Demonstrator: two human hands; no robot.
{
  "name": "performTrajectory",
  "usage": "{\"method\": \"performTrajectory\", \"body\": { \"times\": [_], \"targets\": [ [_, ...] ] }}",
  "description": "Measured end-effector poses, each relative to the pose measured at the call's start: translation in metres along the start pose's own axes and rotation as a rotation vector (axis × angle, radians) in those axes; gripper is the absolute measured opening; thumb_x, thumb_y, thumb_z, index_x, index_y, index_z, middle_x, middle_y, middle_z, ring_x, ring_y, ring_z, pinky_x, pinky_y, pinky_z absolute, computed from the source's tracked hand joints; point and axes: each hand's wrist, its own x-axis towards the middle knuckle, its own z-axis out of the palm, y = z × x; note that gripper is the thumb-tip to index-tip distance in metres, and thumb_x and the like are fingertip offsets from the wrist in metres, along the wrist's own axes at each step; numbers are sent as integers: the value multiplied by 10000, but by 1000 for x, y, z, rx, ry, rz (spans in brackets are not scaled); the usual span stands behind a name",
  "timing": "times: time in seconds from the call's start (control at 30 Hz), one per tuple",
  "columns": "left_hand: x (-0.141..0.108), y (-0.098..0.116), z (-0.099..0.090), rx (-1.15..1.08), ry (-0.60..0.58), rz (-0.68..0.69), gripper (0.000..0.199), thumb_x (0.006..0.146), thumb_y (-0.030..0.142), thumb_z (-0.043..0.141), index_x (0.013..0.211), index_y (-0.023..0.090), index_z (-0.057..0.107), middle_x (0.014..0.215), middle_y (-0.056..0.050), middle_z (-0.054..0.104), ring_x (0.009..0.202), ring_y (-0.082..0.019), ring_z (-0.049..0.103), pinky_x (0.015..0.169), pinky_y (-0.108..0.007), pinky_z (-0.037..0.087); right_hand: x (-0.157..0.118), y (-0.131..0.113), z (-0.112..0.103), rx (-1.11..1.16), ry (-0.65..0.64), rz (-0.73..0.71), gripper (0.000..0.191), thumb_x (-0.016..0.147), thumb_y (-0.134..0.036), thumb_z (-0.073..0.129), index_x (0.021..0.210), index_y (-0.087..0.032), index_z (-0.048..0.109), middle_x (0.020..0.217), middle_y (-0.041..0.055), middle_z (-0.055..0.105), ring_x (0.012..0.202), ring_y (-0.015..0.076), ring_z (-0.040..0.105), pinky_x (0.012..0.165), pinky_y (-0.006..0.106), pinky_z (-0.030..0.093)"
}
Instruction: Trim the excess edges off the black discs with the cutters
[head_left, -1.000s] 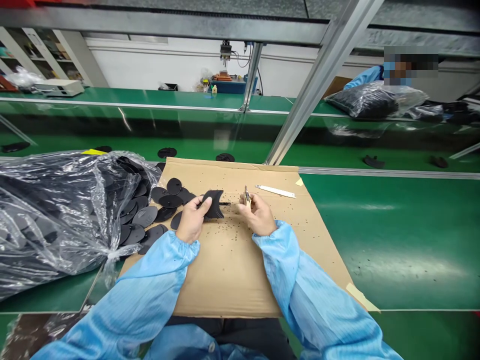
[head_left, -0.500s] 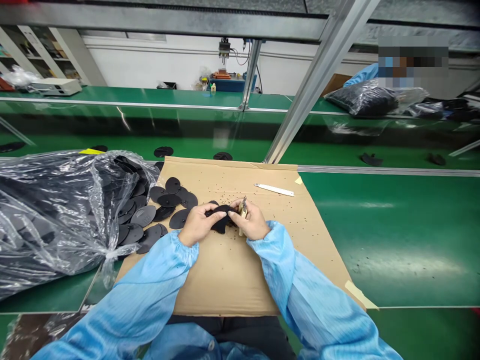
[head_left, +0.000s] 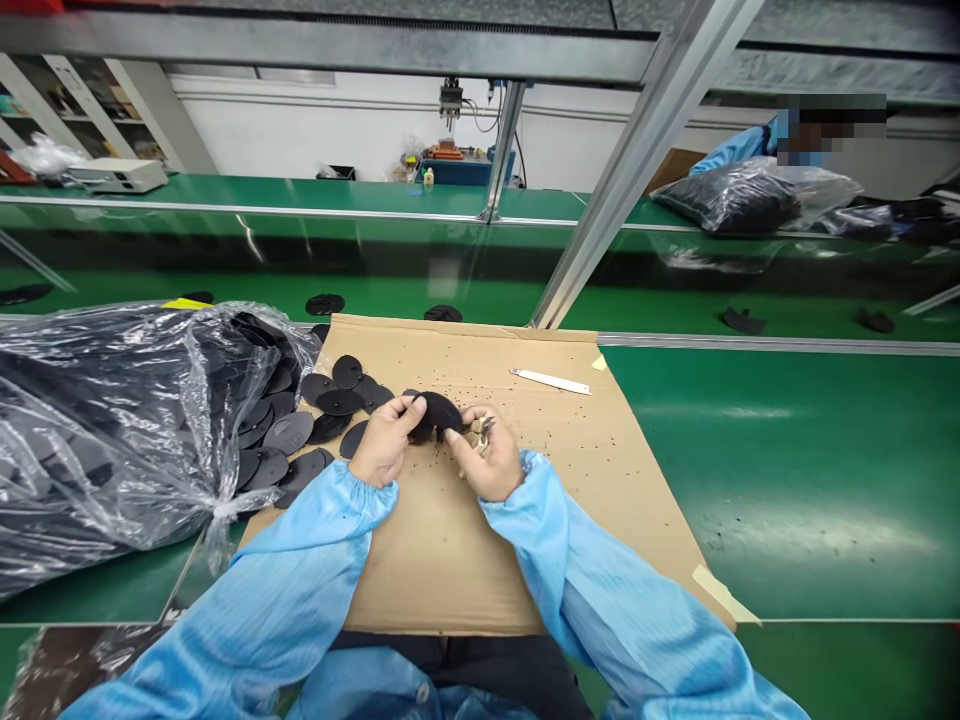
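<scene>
A black oval disc (head_left: 440,411) is held between both hands above the cardboard sheet (head_left: 450,560). My left hand (head_left: 384,440) pinches its left edge between thumb and fingers. At its right edge, my right hand (head_left: 489,455) grips the disc with the thumb in front, and a small brass-coloured tool (head_left: 478,434) with a metal tip also rests in that hand. Several black discs (head_left: 340,402) lie piled to the left of my left hand. Small black crumbs are scattered over the cardboard around the hands.
A large clear plastic bag (head_left: 112,430) of black discs fills the left side. A white flat blade-like strip (head_left: 551,381) lies on the cardboard's back right. Beyond are a metal post (head_left: 611,170) and a green conveyor with a few black parts. A blue-sleeved person is at back right.
The held disc has tilted so its broad face shows. My left hand has shifted slightly left, and my right hand has turned and lowered a little, with the tool now lying flatter.
</scene>
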Motion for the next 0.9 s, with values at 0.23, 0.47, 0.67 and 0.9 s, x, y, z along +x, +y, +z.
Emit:
{"method": "performTrajectory", "body": {
  "times": [0.23,0.47,0.67,0.9],
  "targets": [
    [0,8,1,-190,-51,-99,381,617,435,817,786,131,661,767,-55,677,759,-181,640,725,-296,525,3,-15,-4,-202,-312,-344,193,876,-356,517,989,-199,532,899,77,595,845,211,557,770,347,467],
    [3,24,-7,-276,-97,-286,252,787,382,674,769,140,608,731,-46,627,523,-112,539,436,-213,409,7,-17,-19,-392,-327,-258,381,883,-336,512,1223,-164,497,1031,122,545,943,242,528,844,392,461],
    [1,30,-14,-317,-354,-358,350,881,366,494,608,150,453,690,-47,536,474,-96,464,438,-208,362,12,-6,-16,-631,-413,-163,502,925,-289,493,1399,-161,387,1124,125,567,1040,259,515,946,422,424],
    [1,25,-11,-103,-330,-379,473,830,516,556,560,161,398,626,-34,525,463,-107,485,426,-211,343,6,-22,-15,-664,-440,-205,416,935,-367,479,1295,-163,515,974,97,651,919,235,593,868,343,450]
  ]
}}
